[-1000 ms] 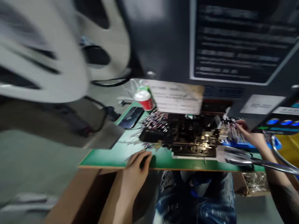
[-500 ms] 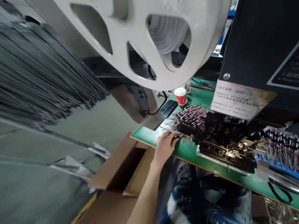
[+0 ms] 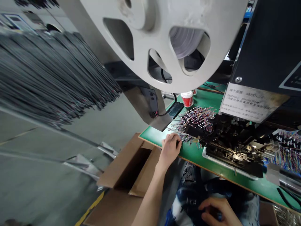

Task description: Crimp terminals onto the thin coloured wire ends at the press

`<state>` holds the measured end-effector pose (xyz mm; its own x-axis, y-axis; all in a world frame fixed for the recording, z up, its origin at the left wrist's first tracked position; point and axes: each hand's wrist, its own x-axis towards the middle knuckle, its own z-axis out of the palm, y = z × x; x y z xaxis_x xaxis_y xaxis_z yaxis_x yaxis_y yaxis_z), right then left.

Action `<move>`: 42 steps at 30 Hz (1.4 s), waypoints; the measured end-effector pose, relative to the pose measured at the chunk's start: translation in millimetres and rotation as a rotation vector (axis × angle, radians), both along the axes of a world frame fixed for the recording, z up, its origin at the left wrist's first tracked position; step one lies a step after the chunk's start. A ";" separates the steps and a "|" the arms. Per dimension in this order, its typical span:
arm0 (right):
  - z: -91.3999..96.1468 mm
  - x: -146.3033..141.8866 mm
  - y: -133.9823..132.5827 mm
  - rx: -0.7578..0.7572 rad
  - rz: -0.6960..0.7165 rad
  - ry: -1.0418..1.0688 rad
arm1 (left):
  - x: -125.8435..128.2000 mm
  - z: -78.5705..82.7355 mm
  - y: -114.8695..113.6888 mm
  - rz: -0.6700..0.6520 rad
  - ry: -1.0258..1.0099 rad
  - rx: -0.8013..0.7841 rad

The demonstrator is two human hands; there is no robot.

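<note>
My left hand rests at the front edge of the green tabletop, with its fingers curled and thumb near the forefinger. Whatever it may hold is hidden. Just beyond its fingertips lies a heap of thin multicoloured wires with black parts among them. To its right stands the dark metal mechanism of a bench machine. Low in the view, my right hand hovers over my jeans, thumb and fingers bent but apart, with nothing visible between them.
A large pale reel hangs overhead. Grey cables hang on a rack at left. An open cardboard box stands below the table edge. A red-and-white cup and a phone sit behind the wires. More wires lie at right.
My right hand has come into view at the bottom. A dark piece seen at my left fingertips before no longer shows there. The whole view has shifted slightly.
</note>
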<state>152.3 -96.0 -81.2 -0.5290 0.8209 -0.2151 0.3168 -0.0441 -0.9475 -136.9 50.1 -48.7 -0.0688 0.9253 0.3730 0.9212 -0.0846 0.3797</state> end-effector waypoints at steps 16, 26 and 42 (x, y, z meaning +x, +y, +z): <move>-31.1 16.3 -2.7 0.088 -0.030 -0.185 | 9.1 9.2 -7.7 0.024 0.088 0.027; -28.7 13.5 -5.7 0.100 -0.008 -0.190 | 6.3 6.3 1.0 -0.034 0.122 -0.061; -27.4 20.8 -2.4 0.097 -0.042 -0.144 | -17.6 27.9 -34.7 -0.147 -0.017 -0.161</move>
